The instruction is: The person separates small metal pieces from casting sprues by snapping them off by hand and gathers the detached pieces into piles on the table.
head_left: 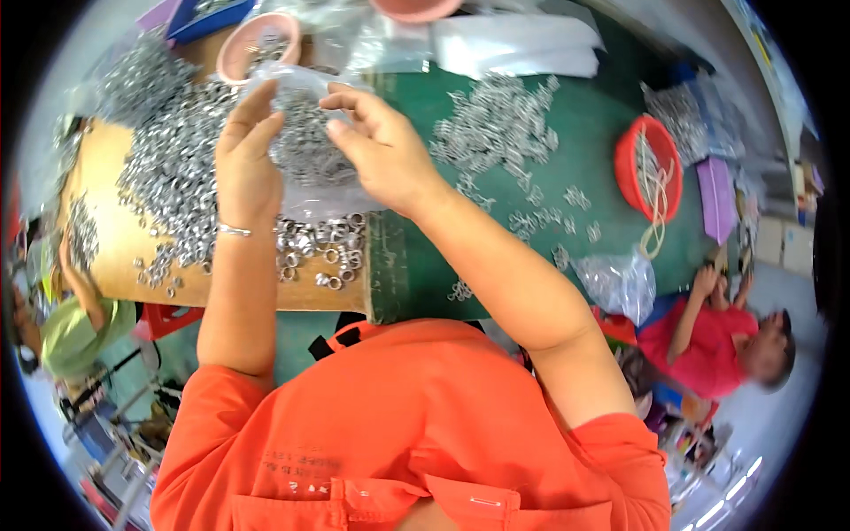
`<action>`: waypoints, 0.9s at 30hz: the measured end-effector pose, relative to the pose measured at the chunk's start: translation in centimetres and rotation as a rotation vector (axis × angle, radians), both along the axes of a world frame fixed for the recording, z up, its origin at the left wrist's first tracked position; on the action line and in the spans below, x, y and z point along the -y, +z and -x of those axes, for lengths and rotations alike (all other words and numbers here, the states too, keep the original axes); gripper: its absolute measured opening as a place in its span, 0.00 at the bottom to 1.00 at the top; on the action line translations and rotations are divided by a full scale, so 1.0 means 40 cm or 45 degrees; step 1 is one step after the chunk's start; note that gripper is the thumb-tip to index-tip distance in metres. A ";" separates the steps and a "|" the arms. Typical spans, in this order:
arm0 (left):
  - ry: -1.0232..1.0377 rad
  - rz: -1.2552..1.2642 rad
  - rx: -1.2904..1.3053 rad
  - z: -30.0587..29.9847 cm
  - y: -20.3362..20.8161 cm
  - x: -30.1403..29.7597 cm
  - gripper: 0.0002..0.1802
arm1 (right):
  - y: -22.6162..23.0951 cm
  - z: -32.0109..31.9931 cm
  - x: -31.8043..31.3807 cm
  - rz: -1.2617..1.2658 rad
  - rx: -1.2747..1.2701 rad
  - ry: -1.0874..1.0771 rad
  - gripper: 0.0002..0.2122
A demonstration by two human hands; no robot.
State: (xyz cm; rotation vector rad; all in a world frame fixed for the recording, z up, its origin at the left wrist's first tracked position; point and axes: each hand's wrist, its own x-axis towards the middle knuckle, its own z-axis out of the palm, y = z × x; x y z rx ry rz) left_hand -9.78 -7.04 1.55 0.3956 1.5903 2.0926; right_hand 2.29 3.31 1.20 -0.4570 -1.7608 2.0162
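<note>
A clear plastic bag (332, 202) filled with small silver metal pieces is between my two hands over the table. My left hand (251, 150) curls at the bag's left edge, thumb and fingers closing on the film. On the opposite edge, my right hand (385, 150) has its fingers bent around the film, with the thumb below. Thin film hides part of the exact grip. Loose silver metal rings (177, 168) lie heaped beside my left hand. To the right of my right hand is a pile of small linked wire-like metal pieces (496, 128).
A pink bowl (237, 53) with metal pieces stands behind the rings. On the right are a red basket (624, 168) with cord, a crumpled plastic bag (620, 283) and a purple tray (717, 199). One person in red (708, 345) sits right, another in green (75, 332) left.
</note>
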 end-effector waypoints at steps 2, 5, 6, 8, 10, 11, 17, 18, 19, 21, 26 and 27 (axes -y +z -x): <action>-0.013 0.057 -0.059 0.023 -0.019 -0.008 0.19 | -0.018 -0.096 -0.053 0.078 -0.004 -0.103 0.11; 0.114 -0.035 -0.161 0.001 0.008 -0.014 0.17 | -0.043 -0.343 -0.154 0.021 0.383 -0.437 0.08; 0.129 -0.093 -0.334 -0.016 0.027 -0.015 0.16 | -0.050 -0.437 -0.173 -0.083 0.636 -0.520 0.07; 0.073 -0.151 -0.487 -0.076 0.062 -0.019 0.12 | -0.106 -0.627 -0.186 -0.379 1.138 -0.487 0.05; -0.168 -0.145 -0.590 -0.140 0.067 -0.016 0.09 | -0.201 -0.784 -0.136 -0.402 1.257 -0.445 0.06; -0.326 -0.083 -0.657 -0.196 0.070 -0.028 0.08 | -0.235 -0.820 -0.100 -0.407 1.269 -0.466 0.07; -1.481 0.626 -1.335 -0.387 -0.145 -0.105 0.33 | -0.279 -0.746 0.011 -0.775 1.260 -0.676 0.15; -1.667 0.897 -1.313 -0.416 -0.162 -0.105 0.42 | -0.286 -0.746 0.015 -0.678 1.214 -0.703 0.14; -1.750 0.947 -1.329 -0.441 -0.185 -0.096 0.47 | -0.288 -0.749 0.016 -0.586 1.165 -0.725 0.13; -1.791 1.055 -1.391 -0.479 -0.215 -0.083 0.50 | -0.288 -0.760 0.019 -0.302 1.147 -0.740 0.14; -1.723 1.028 -1.445 -0.507 -0.241 -0.071 0.50 | -0.259 -0.760 0.070 0.071 0.973 -0.391 0.29; -1.718 1.034 -1.452 -0.508 -0.247 -0.070 0.50 | -0.246 -0.733 0.081 -0.057 1.022 -0.299 0.30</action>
